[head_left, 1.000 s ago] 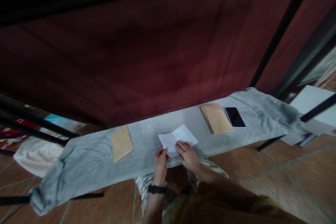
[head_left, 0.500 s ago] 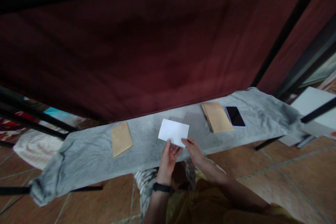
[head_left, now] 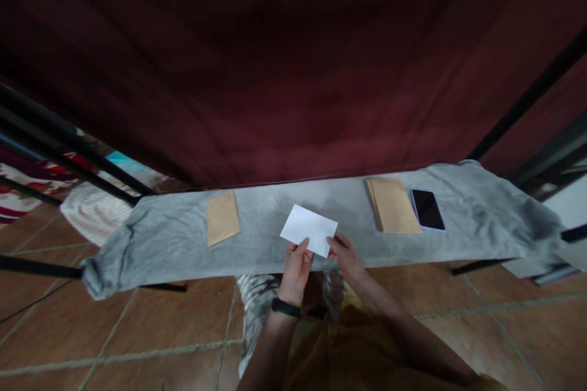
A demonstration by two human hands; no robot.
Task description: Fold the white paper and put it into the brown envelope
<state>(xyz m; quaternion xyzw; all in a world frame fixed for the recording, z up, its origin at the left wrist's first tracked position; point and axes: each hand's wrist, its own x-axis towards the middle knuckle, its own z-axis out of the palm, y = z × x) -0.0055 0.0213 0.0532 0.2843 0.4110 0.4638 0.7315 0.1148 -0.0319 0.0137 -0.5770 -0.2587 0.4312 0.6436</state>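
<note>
A folded white sheet of paper [head_left: 309, 229] is held just above the grey cloth-covered bench [head_left: 275, 244] near its front edge. My left hand [head_left: 296, 270], with a black band on the wrist, pinches the paper's near edge. My right hand [head_left: 345, 256] grips its near right corner. Both hands are closed on the paper. A single brown envelope [head_left: 222, 217] lies flat on the cloth to the left. A stack of brown envelopes [head_left: 392, 204] lies to the right.
A dark-screened phone [head_left: 427, 209] lies next to the envelope stack on the right. A dark red curtain [head_left: 275, 73] hangs behind the bench. Black metal bars [head_left: 68, 140] cross at the left. The floor is brown tile [head_left: 137, 330].
The paper went from opened out and pressed on the cloth to a folded rectangle lifted in both hands. The view shifted slightly to the right and downward.
</note>
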